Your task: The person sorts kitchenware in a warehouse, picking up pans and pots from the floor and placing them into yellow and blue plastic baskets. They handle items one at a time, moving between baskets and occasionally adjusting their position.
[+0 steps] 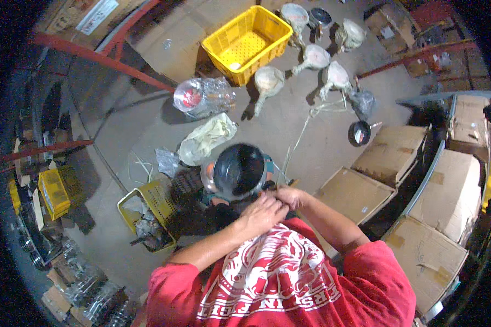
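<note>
A round black pan point(239, 170) with a pale rim lies in front of me, its open side up. Close to its near right edge my two hands meet, almost touching. My left hand point(264, 215) has its fingers curled, and my right hand point(289, 196) is closed just beyond it. A small dark part shows between the pan and my fingers. Whether it is the pan's handle I cannot tell, and what my fingers grip is hidden. Beside the pan's left edge is a shiny rounded thing point(207, 173), partly covered.
Beyond the pan lie a pale plastic bag point(208, 139), a clear-wrapped bundle point(204, 97) and several wrapped pans point(269, 82). A yellow crate point(210, 53) stands farther back. Another yellow basket point(161, 204) holds scraps at left. Cardboard boxes point(354, 195) line the right; a red post point(109, 61) crosses upper left.
</note>
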Action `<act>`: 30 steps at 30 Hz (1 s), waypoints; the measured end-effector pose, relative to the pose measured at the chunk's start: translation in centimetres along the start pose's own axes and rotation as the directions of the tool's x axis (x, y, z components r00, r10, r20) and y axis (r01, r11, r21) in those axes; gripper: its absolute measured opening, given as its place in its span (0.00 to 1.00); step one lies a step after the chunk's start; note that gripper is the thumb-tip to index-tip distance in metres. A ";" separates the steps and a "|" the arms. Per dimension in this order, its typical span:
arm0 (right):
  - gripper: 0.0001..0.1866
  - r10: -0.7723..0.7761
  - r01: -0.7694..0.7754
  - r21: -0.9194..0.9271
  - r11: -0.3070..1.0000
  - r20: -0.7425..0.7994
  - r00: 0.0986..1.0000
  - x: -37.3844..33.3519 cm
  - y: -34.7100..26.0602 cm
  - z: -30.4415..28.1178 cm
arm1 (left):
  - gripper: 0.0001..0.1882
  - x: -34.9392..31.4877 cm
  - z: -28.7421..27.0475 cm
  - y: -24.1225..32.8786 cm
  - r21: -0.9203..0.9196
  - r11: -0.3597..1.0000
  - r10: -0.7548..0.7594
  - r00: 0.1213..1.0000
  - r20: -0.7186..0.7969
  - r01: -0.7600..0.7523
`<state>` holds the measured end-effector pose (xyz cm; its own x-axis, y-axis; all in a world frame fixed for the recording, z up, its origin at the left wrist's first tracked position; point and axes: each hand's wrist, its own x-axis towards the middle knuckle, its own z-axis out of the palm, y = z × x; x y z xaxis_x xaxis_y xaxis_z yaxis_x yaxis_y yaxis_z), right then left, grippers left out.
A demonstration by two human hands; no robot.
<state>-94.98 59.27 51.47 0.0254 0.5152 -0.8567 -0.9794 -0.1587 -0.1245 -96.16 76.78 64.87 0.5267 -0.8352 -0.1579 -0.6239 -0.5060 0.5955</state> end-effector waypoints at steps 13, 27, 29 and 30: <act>0.17 -0.589 0.602 0.316 0.734 -0.146 0.795 -6.4 -11.5 -1.7 | 0.28 -4.9 1.5 -2.8 -0.479 0.626 -0.720 0.692 -0.052 0.616; 0.16 -0.648 0.703 0.198 0.682 -0.282 0.708 -4.9 -12.8 -0.7 | 0.27 -5.2 3.2 -4.9 -0.528 0.595 -0.720 0.694 -0.013 0.607; 0.16 -0.641 0.708 0.209 0.675 -0.310 0.703 -4.3 -12.2 -0.7 | 0.26 -5.0 3.4 -4.9 -0.532 0.582 -0.729 0.685 -0.006 0.615; 0.15 -0.632 0.706 0.212 0.676 -0.326 0.703 -4.1 -12.0 -0.6 | 0.26 -4.9 3.4 -4.9 -0.544 0.567 -0.736 0.677 0.001 0.618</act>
<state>-83.25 58.56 56.11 0.7022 0.1880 -0.6867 -0.6863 0.4354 -0.5826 -97.68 82.61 60.02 0.8151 -0.1927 -0.5464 0.2862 -0.6861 0.6689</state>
